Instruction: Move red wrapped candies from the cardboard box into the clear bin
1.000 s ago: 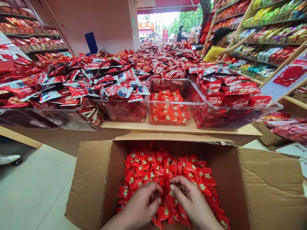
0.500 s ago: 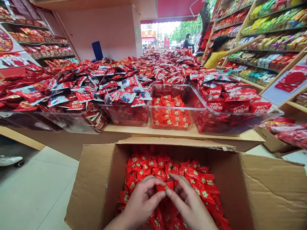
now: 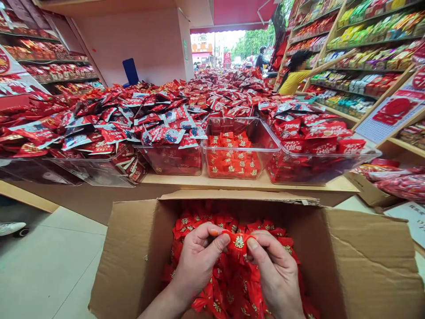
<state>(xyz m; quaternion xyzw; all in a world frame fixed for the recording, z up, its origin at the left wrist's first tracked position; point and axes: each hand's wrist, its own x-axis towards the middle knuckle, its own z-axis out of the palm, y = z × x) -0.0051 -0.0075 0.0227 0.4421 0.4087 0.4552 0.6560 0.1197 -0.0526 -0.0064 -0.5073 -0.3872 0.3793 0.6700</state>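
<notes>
Between my two hands a small red wrapped candy with a gold character printed on it is stretched out sideways. My left hand pinches its left end between thumb and forefinger. The right end is pinched by my right hand in the same way. Both hands are over an open cardboard box, whose inside holds many loose red candies of the same kind. Beyond the box, a clear plastic bin holds similar red candies set in neat rows.
Clear bins heaped with red packets line the wooden display edge. A person in a yellow top is by the shelves at the right. A shoe shows on the tiled floor at the left.
Both hands have risen slightly and moved apart, lifting the candy off the pile. Its printed face now shows between them. The camera view has shifted a little.
</notes>
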